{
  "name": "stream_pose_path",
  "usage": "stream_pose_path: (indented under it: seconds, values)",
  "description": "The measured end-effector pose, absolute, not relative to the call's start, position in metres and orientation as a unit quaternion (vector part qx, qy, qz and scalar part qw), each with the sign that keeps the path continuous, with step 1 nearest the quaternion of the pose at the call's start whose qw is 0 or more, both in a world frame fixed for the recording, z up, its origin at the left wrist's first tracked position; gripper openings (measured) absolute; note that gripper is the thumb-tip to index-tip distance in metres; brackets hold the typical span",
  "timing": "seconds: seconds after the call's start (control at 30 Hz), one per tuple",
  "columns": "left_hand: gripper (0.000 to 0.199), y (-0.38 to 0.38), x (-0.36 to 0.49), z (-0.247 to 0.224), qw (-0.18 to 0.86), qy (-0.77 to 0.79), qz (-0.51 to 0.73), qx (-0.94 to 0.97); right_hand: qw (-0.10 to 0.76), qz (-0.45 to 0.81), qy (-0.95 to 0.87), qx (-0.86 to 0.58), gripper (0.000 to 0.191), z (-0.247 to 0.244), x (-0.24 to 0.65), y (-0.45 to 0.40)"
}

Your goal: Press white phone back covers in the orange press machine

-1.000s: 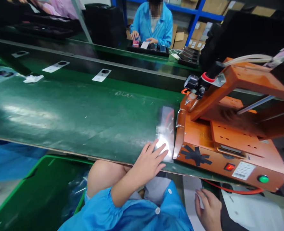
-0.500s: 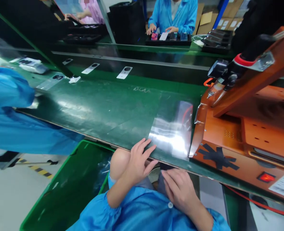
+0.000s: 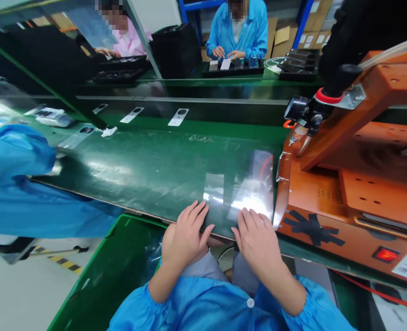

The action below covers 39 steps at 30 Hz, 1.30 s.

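Note:
A narrow clear film strip (image 3: 213,187) lies on the green bench mat (image 3: 148,165), and the fingertips of my left hand (image 3: 189,230) rest at its near end. That hand is open, palm down over the bench edge. To the right, separated by a gap, is a larger glossy piece of clear film (image 3: 253,184) with bright reflections. My right hand (image 3: 258,234) lies open over its near end, fingers stretched out. What lies under my right palm is hidden.
An orange press machine (image 3: 327,184) with a lit red switch stands close right. Below the bench at left is a green bin (image 3: 96,271). Several printed cards (image 3: 178,117) lie along the far side. A blue sleeve (image 3: 20,151) is at left; co-workers sit opposite.
My right hand has risen from my lap onto the larger film. The narrow strip now shows apart from it on the left. My left hand stays near the bench edge. The view has tilted up.

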<state>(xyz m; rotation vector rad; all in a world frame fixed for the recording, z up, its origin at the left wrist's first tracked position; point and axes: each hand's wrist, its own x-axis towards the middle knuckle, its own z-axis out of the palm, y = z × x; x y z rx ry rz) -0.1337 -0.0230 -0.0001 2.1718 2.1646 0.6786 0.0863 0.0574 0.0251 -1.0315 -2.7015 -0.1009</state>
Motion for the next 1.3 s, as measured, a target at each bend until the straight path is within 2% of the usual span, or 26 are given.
stream_pose_path:
  seconds: [0.17,0.33,0.47,0.63,0.77,0.83,0.9,1.07,1.2,1.3]
  values:
    - [0.050,-0.027,-0.133,0.004,0.034,0.696,0.252,0.672,0.081,-0.059,-0.916,-0.388,0.027,0.048,0.093,0.059]
    - [0.030,-0.024,-0.162,0.019,0.085,0.726,0.367,0.575,0.127,-0.071,-0.942,-0.303,0.037,0.033,0.089,0.067]
    - [0.020,-0.027,-0.186,0.025,0.061,0.758,0.406,0.506,0.162,-0.070,-0.933,-0.314,0.030,0.032,0.092,0.073]
    - [0.018,-0.016,-0.170,0.020,0.072,0.710,0.381,0.587,0.240,-0.018,-0.928,-0.283,0.020,0.044,0.084,0.078]
    - [0.037,0.002,-0.156,0.014,0.102,0.695,0.300,0.645,0.269,0.044,-0.923,-0.271,0.016,0.044,0.060,0.087]
    - [0.038,0.007,-0.157,0.013,0.115,0.703,0.291,0.639,0.276,0.073,-0.922,-0.262,0.014,0.042,0.045,0.094]
    - [0.035,0.009,-0.161,0.012,0.123,0.701,0.302,0.634,0.262,0.097,-0.929,-0.243,0.013,0.040,0.032,0.102]
    - [0.022,0.008,-0.161,0.007,0.100,0.700,0.351,0.614,0.173,0.116,-0.951,-0.227,0.034,0.032,0.014,0.114]
    - [0.011,0.010,-0.158,0.005,0.100,0.715,0.362,0.590,0.172,0.078,-0.956,-0.225,0.032,0.031,0.013,0.110]
    - [0.008,0.012,-0.157,0.004,0.102,0.725,0.359,0.579,0.179,0.043,-0.964,-0.193,0.020,0.038,0.013,0.106]
